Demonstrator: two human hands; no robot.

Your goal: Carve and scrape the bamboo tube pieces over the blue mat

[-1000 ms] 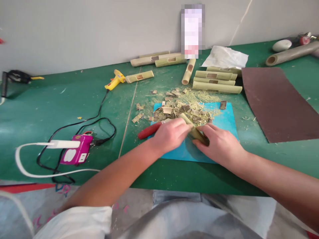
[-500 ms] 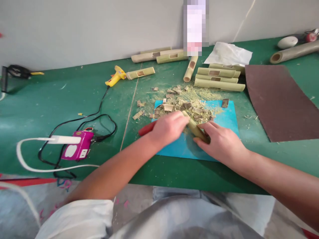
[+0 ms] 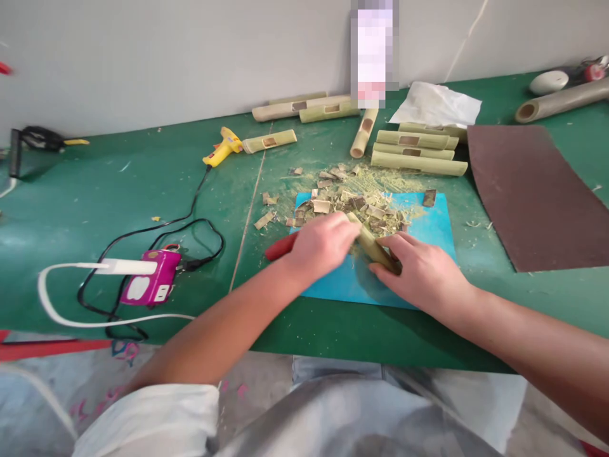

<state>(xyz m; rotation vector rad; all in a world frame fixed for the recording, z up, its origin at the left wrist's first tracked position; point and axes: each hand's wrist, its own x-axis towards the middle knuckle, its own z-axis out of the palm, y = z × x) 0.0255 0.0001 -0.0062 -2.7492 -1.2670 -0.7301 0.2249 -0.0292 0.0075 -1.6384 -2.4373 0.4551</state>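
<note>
1. Spreading beneath everything, the green tabletop meets a grey wall at its far edge.
2. To the right lies a brown sheet, flat, with its near edge towards the person.
3. Left of that sheet, and apart from it, a blue mat lies in front of the person, under both hands.
4. Beyond the mat, notched bamboo tubes lie side by side, a white crumpled sheet over the farthest.
5. The right hand pinches the near end of a bamboo piece between thumb and fingers; the left hand has its fingers curled closed at the far end, their tips partly hidden.
6. That bamboo piece slants over the mat, between the two hands.
7. A yellow glue gun lies farther left, its nozzle end beside another notched tube.
8. A red handle shows beside the left hand, which hides its other end.
9. Small bamboo chips and shavings are heaped on the mat's far part, spilling onto the tabletop.
</note>
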